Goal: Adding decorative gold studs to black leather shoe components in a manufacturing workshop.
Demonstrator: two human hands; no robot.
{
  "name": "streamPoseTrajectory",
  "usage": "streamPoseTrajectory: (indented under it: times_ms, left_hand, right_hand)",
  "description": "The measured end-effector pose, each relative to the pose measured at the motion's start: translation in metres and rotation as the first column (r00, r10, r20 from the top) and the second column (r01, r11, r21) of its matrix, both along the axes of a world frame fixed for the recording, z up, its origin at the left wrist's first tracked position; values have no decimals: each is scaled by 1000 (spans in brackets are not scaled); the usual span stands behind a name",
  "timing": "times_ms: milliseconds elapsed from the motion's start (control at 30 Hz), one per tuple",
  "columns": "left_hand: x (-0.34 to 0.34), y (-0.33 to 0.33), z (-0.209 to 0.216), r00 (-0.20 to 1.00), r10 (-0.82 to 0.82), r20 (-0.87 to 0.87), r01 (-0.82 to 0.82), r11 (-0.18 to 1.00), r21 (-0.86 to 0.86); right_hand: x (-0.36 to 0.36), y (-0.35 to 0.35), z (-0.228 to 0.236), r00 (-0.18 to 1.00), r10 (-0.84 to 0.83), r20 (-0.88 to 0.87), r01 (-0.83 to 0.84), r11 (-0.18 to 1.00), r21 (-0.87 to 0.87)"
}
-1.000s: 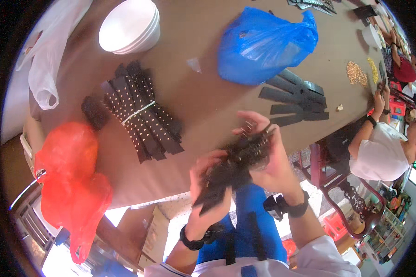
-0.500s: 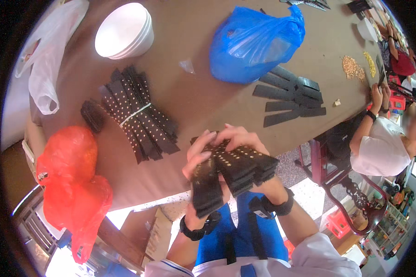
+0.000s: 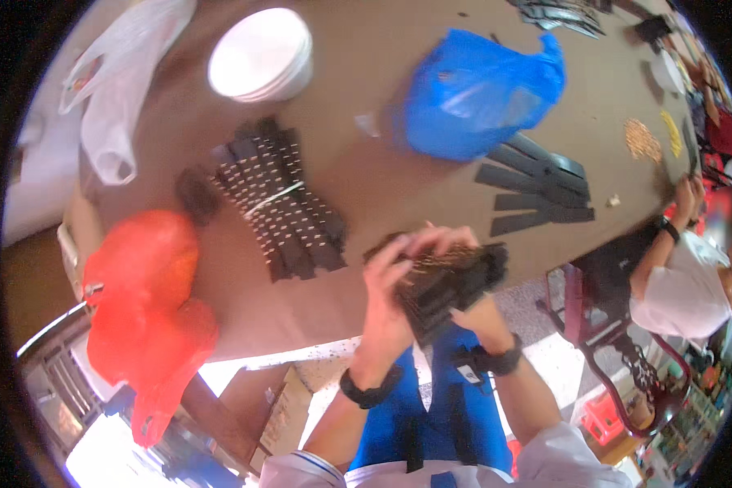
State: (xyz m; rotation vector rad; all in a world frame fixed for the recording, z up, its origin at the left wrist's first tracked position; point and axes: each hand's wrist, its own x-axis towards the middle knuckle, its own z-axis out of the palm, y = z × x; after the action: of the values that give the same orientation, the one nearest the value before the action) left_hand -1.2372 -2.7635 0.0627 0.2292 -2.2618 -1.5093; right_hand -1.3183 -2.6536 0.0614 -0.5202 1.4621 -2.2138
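Note:
Just past the table's near edge, a stack of black strips with gold studs (image 3: pixel 443 291) is held up between both hands, blurred by motion. My left hand (image 3: pixel 385 281) grips its left side with curled fingers. My right hand (image 3: pixel 481 317) is closed round the right side, its fingers bent over the top. Part of the fingers is hidden by the strips. Left of the hands on the table lies a larger bundle of studded black strips (image 3: pixel 278 199), bound round the middle with a pale band. Plain black strips (image 3: pixel 537 183) lie fanned out to the right.
A blue plastic bag (image 3: pixel 484 98), white tubs (image 3: pixel 260 57) and a white bag (image 3: pixel 110 122) are on the brown-covered table (image 3: pixel 333 73). A red bag (image 3: pixel 146 276) sits at the near left edge. Another person (image 3: pixel 679 285) sits at right, near small tan pieces (image 3: pixel 642 140).
The whole view has shifted, so the table things appear farther right. In my hands the stack has turned, and its splayed strips are now bunched closer together.

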Motion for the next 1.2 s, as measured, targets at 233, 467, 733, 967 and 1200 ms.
streamPoseTrajectory:
  times_ms: [233, 467, 733, 967, 1200]
  left_hand:
    - [30, -1, 49, 931, -91, 355, 212, 924, -319]
    - [-2, 6, 49, 874, 80, 480, -278, 891, 359]
    - [-27, 5, -5, 730, 135, 670, -368, 904, 218]
    - [-15, 43, 41, 703, 451, 550, -216, 872, -440]
    - [46, 47, 97, 497, 79, 864, 158, 971, -179]
  right_hand:
    - [3, 16, 49, 990, 141, -2, -129, 908, 398]
    - [-5, 22, 39, 986, 92, 137, -136, 922, 362]
    - [-62, 104, 11, 949, -200, -243, 314, 642, 699]
    - [-170, 149, 6, 757, 288, -586, 490, 343, 802]
    - [-176, 150, 35, 763, 459, -455, 342, 311, 887]
